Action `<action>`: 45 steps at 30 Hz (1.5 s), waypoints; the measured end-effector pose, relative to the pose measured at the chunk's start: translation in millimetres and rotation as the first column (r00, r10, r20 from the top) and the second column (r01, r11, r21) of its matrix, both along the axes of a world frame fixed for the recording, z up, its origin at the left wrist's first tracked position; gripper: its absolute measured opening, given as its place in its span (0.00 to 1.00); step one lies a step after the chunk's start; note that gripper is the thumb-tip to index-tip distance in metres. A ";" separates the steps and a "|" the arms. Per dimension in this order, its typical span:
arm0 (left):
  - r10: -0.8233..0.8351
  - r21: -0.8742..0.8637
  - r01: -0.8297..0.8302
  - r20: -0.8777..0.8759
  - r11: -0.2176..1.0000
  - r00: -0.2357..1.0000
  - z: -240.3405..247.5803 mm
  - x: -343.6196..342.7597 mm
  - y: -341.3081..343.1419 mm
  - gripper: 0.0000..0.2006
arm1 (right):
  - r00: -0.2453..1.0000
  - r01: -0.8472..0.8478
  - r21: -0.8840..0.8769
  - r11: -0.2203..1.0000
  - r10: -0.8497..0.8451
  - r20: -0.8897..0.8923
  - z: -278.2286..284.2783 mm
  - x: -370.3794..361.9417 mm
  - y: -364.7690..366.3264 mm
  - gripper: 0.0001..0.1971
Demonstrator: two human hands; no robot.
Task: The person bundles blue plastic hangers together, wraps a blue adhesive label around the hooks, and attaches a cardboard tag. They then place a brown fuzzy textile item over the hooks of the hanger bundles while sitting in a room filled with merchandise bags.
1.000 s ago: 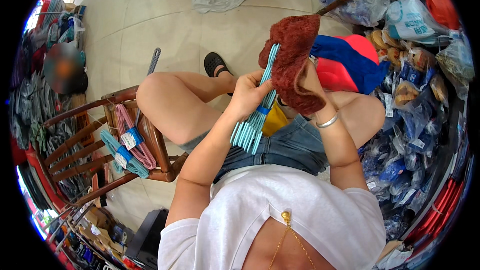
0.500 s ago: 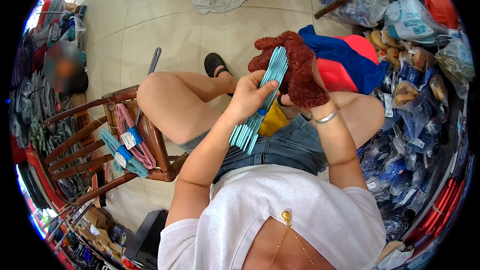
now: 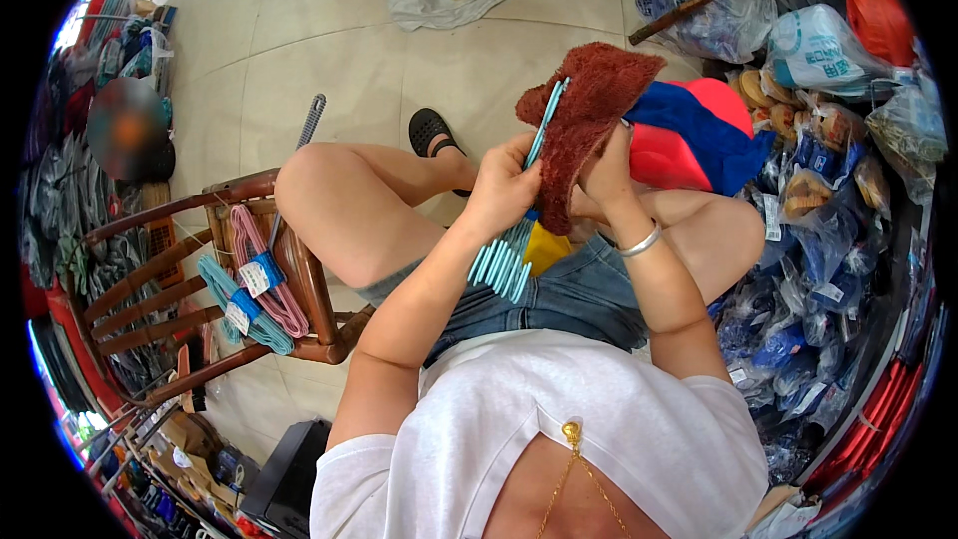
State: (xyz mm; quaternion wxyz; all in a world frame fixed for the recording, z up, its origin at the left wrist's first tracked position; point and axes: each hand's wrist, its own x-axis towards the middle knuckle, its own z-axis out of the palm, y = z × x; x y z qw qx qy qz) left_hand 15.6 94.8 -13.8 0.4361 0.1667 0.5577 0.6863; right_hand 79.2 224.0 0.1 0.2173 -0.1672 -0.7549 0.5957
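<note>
My left hand [image 3: 502, 188] is closed around a bundle of light-blue hangers [image 3: 502, 265], held slanting over my lap. A fluffy reddish-brown cloth [image 3: 589, 105] lies against the upper side of the bundle and covers part of it. On the cloth's right edge, my right hand [image 3: 607, 178] grips it, its fingertips partly hidden behind the folds. A yellow cloth or bag [image 3: 546, 248] shows between my thighs, below the brown cloth.
On the wooden chair [image 3: 299, 289] at left lie a pink hanger bundle [image 3: 249, 240] and a light-blue one [image 3: 218, 284], both banded. Beyond my right knee are a red stool [image 3: 718, 105] with blue cloth and a heap of plastic-bagged goods [image 3: 808, 309].
The brown cloth no longer covers my right hand; it has swung up and now hides more of the hangers. My right hand has come into view at its edge. The hangers have tilted slightly.
</note>
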 end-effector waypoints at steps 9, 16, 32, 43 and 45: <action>0.044 -0.011 -0.045 -0.065 0.999 0.997 -2.9 5.8 -4.4 0.06 | 0.981 0.140 -0.223 0.965 -0.165 -0.099 -11.9 -14.7 -5.9 0.08; 0.027 -0.066 -0.019 0.113 0.998 0.993 8.5 3.0 -6.7 0.07 | 0.981 -0.194 -0.880 0.433 0.072 -0.181 -4.7 -23.7 10.3 0.19; -0.056 0.030 0.053 0.075 0.998 0.996 2.2 -2.3 -7.4 0.11 | 0.992 -0.109 -0.060 0.992 0.112 0.051 -5.4 5.7 2.4 0.15; -0.071 0.055 0.069 0.029 0.996 0.997 6.1 -2.0 -5.4 0.06 | 0.990 -0.032 -0.584 0.811 -0.054 -0.129 -46.5 -12.6 24.5 0.14; -0.048 0.000 0.048 0.002 0.999 0.999 4.6 -3.6 -4.9 0.06 | 0.991 -0.075 -0.634 0.770 -0.011 -0.131 -31.4 -9.1 24.3 0.15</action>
